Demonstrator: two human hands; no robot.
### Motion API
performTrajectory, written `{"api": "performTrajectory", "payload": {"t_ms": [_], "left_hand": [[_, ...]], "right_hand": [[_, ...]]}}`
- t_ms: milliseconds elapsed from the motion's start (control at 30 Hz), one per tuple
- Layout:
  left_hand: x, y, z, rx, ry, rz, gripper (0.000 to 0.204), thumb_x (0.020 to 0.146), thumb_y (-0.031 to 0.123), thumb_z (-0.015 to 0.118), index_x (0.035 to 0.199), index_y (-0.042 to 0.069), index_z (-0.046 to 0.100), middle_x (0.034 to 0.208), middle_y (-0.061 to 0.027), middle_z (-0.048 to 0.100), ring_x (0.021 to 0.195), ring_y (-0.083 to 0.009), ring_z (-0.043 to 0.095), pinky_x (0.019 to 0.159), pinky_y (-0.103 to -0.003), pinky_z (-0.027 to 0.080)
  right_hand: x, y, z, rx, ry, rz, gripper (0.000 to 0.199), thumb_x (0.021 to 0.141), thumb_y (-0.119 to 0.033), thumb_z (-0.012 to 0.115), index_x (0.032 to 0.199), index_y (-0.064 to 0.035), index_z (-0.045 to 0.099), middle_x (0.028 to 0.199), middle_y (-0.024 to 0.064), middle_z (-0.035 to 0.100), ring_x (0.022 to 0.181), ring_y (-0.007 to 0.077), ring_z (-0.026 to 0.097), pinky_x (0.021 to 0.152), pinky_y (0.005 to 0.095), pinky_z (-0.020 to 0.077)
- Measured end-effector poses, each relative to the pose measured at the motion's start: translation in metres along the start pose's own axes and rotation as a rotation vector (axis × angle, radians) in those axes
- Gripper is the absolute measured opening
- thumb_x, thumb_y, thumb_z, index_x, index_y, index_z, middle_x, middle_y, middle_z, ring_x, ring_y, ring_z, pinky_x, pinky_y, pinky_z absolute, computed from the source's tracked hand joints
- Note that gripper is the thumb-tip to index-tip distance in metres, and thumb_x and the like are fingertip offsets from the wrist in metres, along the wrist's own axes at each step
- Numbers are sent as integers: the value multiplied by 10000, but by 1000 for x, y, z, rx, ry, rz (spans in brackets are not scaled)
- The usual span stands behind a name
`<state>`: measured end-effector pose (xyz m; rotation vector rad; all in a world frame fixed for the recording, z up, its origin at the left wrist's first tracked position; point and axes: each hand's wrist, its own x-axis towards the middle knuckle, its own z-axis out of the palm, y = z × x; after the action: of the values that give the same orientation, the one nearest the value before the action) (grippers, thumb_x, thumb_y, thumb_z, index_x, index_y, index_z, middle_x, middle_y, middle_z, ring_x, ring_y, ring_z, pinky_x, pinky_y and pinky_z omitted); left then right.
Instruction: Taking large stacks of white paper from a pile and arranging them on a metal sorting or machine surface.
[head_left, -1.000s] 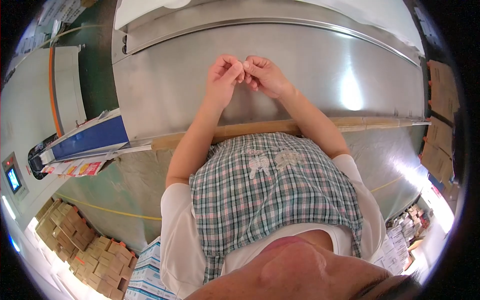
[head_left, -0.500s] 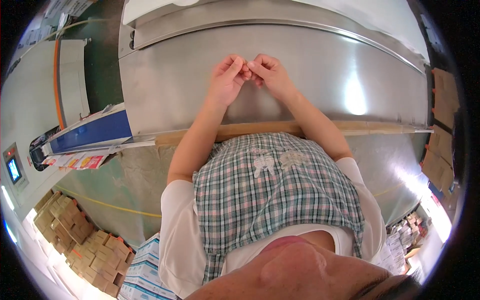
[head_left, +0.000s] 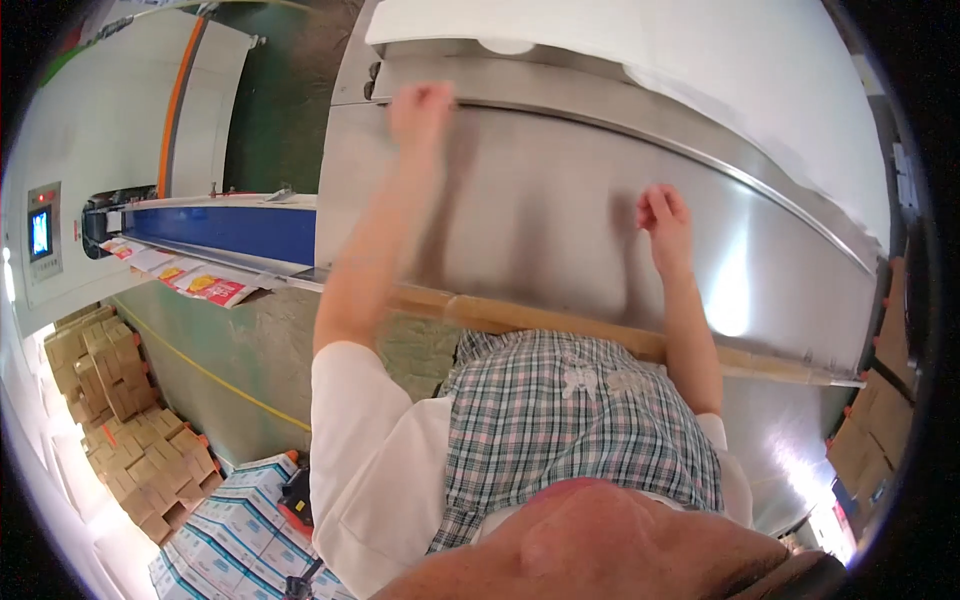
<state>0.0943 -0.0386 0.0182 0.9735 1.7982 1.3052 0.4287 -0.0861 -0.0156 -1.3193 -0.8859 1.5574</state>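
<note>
Now the left hand [head_left: 420, 108] is stretched far up the brushed stainless-steel worktable [head_left: 560, 215], curled shut near its raised back rail [head_left: 640, 125]; whether it pinches anything cannot be told. The right hand [head_left: 663, 215] rests lower on the bare steel, fingers loosely bent, apparently empty. This looks like a reach between pieces of work, and any pick-up would need the outstretched arm drawn back. Flat red-and-yellow packets [head_left: 205, 285] lie along the blue conveyor [head_left: 225, 230] at left; brown cartons [head_left: 110, 410] and white-and-blue boxes [head_left: 240, 530] are stacked below.
</note>
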Motion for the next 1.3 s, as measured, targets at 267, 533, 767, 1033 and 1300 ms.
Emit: {"api": "performTrajectory", "payload": {"t_ms": [267, 533, 767, 1033, 1300], "left_hand": [[195, -65, -51, -184, 321, 301, 274, 817, 232, 578, 918, -21, 606, 853, -52, 603, 769, -115, 537, 707, -252, 421], [264, -71, -20, -502, 156, 139, 287, 836, 288, 472, 880, 36, 603, 812, -35, 578, 727, -126, 512, 649, -267, 397], [243, -73, -37, -447, 9, -8, 237, 835, 295, 484, 853, 69, 554, 778, -36, 552, 750, -145, 521, 689, -285, 409], [224, -60, -77, -209, -128, -37, 251, 796, 264, 484, 765, 38, 589, 741, -32, 563, 708, -130, 524, 640, -270, 407], [201, 46, 33, 1523, -782, 344, 732, 761, 678, 336, 1067, 62, 584, 1065, -215, 554, 1020, -348, 508, 870, -393, 392]], "right_hand": [[76, -18, -69, -26, 256, 132, 332, 900, -340, 417, 834, -26, 503, 689, 51, 536, 557, 105, 490, 483, 220, 392], [108, -14, -57, -292, 439, -31, 338, 905, -293, 418, 743, -10, 507, 685, 104, 597, 537, 123, 531, 476, 232, 436], [95, -11, -66, -290, 389, -48, 329, 907, -279, 419, 734, -16, 513, 693, 105, 607, 538, 126, 536, 499, 233, 445], [71, -14, -64, -324, 371, 15, 324, 910, -261, 408, 729, -17, 521, 685, 93, 606, 531, 112, 525, 484, 228, 427], [65, -14, -77, -312, 329, -47, 337, 916, -271, 399, 754, -14, 544, 713, 72, 608, 561, 98, 538, 512, 219, 440]]}}
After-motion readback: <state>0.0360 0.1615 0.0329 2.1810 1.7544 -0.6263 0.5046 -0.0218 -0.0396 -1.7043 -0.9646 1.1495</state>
